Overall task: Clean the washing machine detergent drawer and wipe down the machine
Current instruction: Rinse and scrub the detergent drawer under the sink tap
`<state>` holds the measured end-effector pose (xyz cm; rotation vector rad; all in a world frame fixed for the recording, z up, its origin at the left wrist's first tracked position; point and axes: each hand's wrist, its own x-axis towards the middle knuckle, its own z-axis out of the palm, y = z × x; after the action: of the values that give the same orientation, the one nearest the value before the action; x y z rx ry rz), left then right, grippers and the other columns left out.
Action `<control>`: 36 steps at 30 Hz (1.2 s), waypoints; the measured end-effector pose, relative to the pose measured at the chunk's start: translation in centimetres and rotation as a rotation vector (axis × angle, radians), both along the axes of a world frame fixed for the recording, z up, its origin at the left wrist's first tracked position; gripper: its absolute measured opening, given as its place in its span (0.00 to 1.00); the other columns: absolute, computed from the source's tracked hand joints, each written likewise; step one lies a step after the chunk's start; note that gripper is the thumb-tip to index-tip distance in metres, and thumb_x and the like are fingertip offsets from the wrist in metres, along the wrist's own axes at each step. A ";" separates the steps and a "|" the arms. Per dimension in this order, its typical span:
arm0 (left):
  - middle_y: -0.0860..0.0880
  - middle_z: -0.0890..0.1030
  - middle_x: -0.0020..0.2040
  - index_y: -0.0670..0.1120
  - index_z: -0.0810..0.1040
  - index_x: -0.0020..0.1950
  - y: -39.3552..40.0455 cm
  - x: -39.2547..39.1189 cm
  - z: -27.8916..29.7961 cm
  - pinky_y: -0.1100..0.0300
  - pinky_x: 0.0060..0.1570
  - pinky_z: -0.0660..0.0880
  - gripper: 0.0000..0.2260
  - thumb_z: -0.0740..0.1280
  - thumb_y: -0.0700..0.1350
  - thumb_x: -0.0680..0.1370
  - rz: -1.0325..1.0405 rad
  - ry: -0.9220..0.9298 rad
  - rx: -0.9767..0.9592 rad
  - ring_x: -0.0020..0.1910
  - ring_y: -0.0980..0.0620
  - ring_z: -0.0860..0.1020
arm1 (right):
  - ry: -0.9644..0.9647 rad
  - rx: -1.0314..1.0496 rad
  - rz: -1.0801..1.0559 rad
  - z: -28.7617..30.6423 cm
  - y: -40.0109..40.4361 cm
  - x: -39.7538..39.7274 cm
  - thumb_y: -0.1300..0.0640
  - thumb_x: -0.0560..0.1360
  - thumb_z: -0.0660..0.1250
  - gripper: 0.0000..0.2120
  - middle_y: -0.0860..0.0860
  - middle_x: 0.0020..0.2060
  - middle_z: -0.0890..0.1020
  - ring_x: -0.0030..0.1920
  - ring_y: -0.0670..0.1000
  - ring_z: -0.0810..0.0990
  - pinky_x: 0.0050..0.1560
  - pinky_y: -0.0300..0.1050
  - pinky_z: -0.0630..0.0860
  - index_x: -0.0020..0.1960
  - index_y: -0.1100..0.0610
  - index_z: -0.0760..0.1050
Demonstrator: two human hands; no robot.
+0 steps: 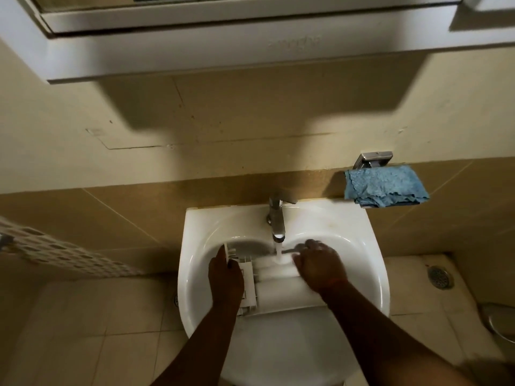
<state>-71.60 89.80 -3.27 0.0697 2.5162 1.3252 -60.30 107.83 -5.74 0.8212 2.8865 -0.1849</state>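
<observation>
Beige tiled walls close in around a white pedestal sink (195,263), and we stand over it with both forearms reaching down into the basin. Our left hand (226,277) comes in from the lower left, its fingers curled round the left end of the detergent drawer (276,285), gripping that end by its ribbed white frame. Our right hand (320,267) lies over the drawer's right part, knuckles up, fingers bent round a thin brush-like tool (289,249) whose tip points left toward the falling water; the tool is blurred and we cannot tell exactly what it is. A thin red band shows at that wrist.

We see one drawer, white plastic, lying across the bowl from left to right, with long dividing walls that split it into compartments; how many compartments we cannot tell, since glare and the hands hide part of it. It looks wet and brightly lit where the stream lands.

One chrome tap (276,218) stands at the back of the sink, and a single stream of water (278,250) runs from its spout onto the drawer's middle. One blue cloth (386,186) lies crumpled on a metal wall holder (373,158) to the upper right. One round floor drain (440,277) sits in the floor tiles on the right, and a white perforated basket (69,254) leans in at the left edge.
</observation>
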 end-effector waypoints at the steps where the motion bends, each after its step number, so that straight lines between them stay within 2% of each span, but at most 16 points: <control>1: 0.46 0.78 0.61 0.46 0.73 0.69 0.1 0.1 0.0 0.47 0.70 0.68 0.16 0.60 0.38 0.81 0.001 -0.002 -0.003 0.62 0.47 0.76 | -0.012 0.047 -0.126 0.2 0.4 0.9 0.46 0.75 0.56 0.15 0.52 0.47 0.81 0.47 0.58 0.80 0.51 0.52 0.74 0.51 0.50 0.79; 3: 0.46 0.79 0.59 0.46 0.73 0.68 0.4 0.3 -0.1 0.45 0.68 0.70 0.16 0.61 0.39 0.81 -0.008 0.002 -0.025 0.60 0.47 0.77 | -0.011 0.086 -0.181 0.2 -1.4 0.6 0.50 0.74 0.56 0.16 0.57 0.46 0.82 0.46 0.60 0.80 0.56 0.59 0.73 0.50 0.55 0.80; 5: 0.46 0.79 0.59 0.45 0.73 0.68 0.5 0.4 -0.1 0.45 0.68 0.70 0.16 0.61 0.39 0.81 -0.003 0.001 -0.012 0.60 0.47 0.77 | 0.029 0.017 -0.014 -0.2 -5.1 -1.9 0.52 0.76 0.51 0.19 0.58 0.51 0.82 0.53 0.61 0.79 0.63 0.63 0.69 0.55 0.56 0.78; 9: 0.45 0.78 0.62 0.45 0.73 0.69 0.0 0.2 0.4 0.49 0.70 0.67 0.16 0.60 0.37 0.81 0.015 0.009 0.001 0.64 0.46 0.74 | 0.081 -0.188 0.166 0.4 -7.5 -4.8 0.48 0.78 0.53 0.18 0.53 0.61 0.79 0.61 0.57 0.78 0.71 0.60 0.63 0.62 0.51 0.75; 11: 0.46 0.78 0.61 0.45 0.73 0.68 -0.1 0.2 0.8 0.53 0.68 0.67 0.16 0.60 0.36 0.81 -0.011 0.015 0.006 0.61 0.48 0.75 | 0.062 -0.156 0.164 -0.1 -5.9 -3.5 0.44 0.78 0.52 0.19 0.51 0.60 0.80 0.60 0.56 0.78 0.70 0.58 0.63 0.62 0.49 0.75; 13: 0.47 0.79 0.58 0.45 0.74 0.67 -0.1 0.3 0.8 0.57 0.65 0.67 0.15 0.60 0.36 0.81 -0.020 0.021 0.010 0.58 0.50 0.75 | 0.037 -0.062 0.017 -0.7 -3.3 -1.7 0.41 0.77 0.48 0.23 0.50 0.53 0.82 0.56 0.56 0.79 0.66 0.56 0.66 0.56 0.49 0.78; 16: 0.48 0.79 0.57 0.46 0.75 0.66 0.0 0.3 0.8 0.52 0.67 0.69 0.14 0.60 0.37 0.81 -0.009 0.000 0.031 0.58 0.49 0.77 | -0.055 0.035 -0.211 0.1 -2.4 -0.5 0.47 0.76 0.50 0.20 0.52 0.48 0.81 0.51 0.59 0.78 0.63 0.58 0.66 0.51 0.50 0.79; 18: 0.47 0.79 0.58 0.46 0.74 0.66 0.2 0.4 0.9 0.54 0.66 0.68 0.14 0.60 0.38 0.82 0.001 -0.008 0.031 0.57 0.51 0.76 | -0.082 0.038 -0.120 0.4 -4.4 -1.9 0.50 0.77 0.54 0.17 0.55 0.50 0.82 0.52 0.60 0.78 0.64 0.60 0.65 0.53 0.52 0.80; 20: 0.48 0.79 0.58 0.45 0.74 0.67 0.2 0.4 1.1 0.56 0.66 0.67 0.14 0.60 0.38 0.82 0.011 -0.010 0.027 0.57 0.53 0.75 | -0.024 -0.065 0.104 0.3 -7.1 -3.7 0.53 0.79 0.55 0.15 0.56 0.57 0.80 0.58 0.60 0.78 0.68 0.61 0.64 0.61 0.54 0.76; 22: 0.49 0.78 0.58 0.45 0.74 0.67 0.0 0.3 1.2 0.53 0.67 0.67 0.15 0.59 0.37 0.82 0.024 -0.008 0.040 0.58 0.53 0.75 | 0.016 -0.132 0.225 1.1 -7.8 -4.5 0.53 0.80 0.56 0.17 0.56 0.63 0.78 0.62 0.58 0.77 0.71 0.58 0.61 0.67 0.54 0.72; 25: 0.52 0.78 0.54 0.47 0.74 0.66 -0.3 0.2 1.1 0.52 0.66 0.70 0.14 0.59 0.37 0.82 0.028 -0.013 0.044 0.53 0.55 0.75 | 0.005 -0.099 0.204 1.2 -4.5 -2.9 0.50 0.79 0.55 0.17 0.56 0.56 0.80 0.57 0.58 0.78 0.63 0.52 0.68 0.63 0.53 0.75; 27: 0.52 0.78 0.52 0.47 0.74 0.66 -0.2 0.2 1.1 0.51 0.65 0.72 0.14 0.59 0.37 0.82 0.037 -0.021 0.035 0.51 0.55 0.76 | 0.024 0.040 0.002 0.7 -1.7 -0.9 0.49 0.77 0.51 0.20 0.53 0.50 0.81 0.53 0.58 0.79 0.59 0.52 0.70 0.56 0.51 0.78; 29: 0.49 0.79 0.53 0.47 0.74 0.67 -0.1 0.2 1.1 0.50 0.65 0.72 0.15 0.60 0.37 0.82 0.021 -0.024 0.028 0.52 0.53 0.77 | -0.016 0.043 -0.164 0.4 -1.7 -0.1 0.46 0.76 0.47 0.24 0.54 0.51 0.82 0.54 0.60 0.78 0.62 0.56 0.69 0.55 0.53 0.79; 32: 0.47 0.79 0.57 0.45 0.73 0.69 0.1 0.3 1.0 0.56 0.65 0.70 0.16 0.60 0.37 0.82 0.006 -0.006 -0.001 0.53 0.54 0.76 | -0.044 -0.029 -0.104 -0.3 -5.6 -1.6 0.43 0.77 0.46 0.28 0.62 0.59 0.80 0.65 0.68 0.72 0.69 0.62 0.64 0.64 0.55 0.75; 34: 0.47 0.78 0.59 0.44 0.71 0.70 0.1 0.3 1.3 0.63 0.60 0.66 0.16 0.59 0.38 0.82 -0.004 0.004 -0.021 0.53 0.57 0.72 | 0.012 -0.059 0.008 -1.0 -7.4 -1.8 0.40 0.78 0.45 0.30 0.64 0.67 0.73 0.71 0.65 0.66 0.72 0.59 0.61 0.73 0.52 0.67; 36: 0.48 0.77 0.58 0.44 0.71 0.70 0.0 0.2 1.5 0.63 0.58 0.65 0.17 0.59 0.37 0.82 -0.012 0.005 -0.025 0.53 0.58 0.71 | 0.071 -0.070 0.110 -0.8 -6.3 -0.6 0.41 0.79 0.47 0.28 0.63 0.69 0.71 0.73 0.61 0.66 0.72 0.56 0.62 0.74 0.50 0.66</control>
<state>-71.41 89.77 -1.77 0.0823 2.5322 1.2908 -60.88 101.52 -6.56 0.6547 2.9625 -0.3069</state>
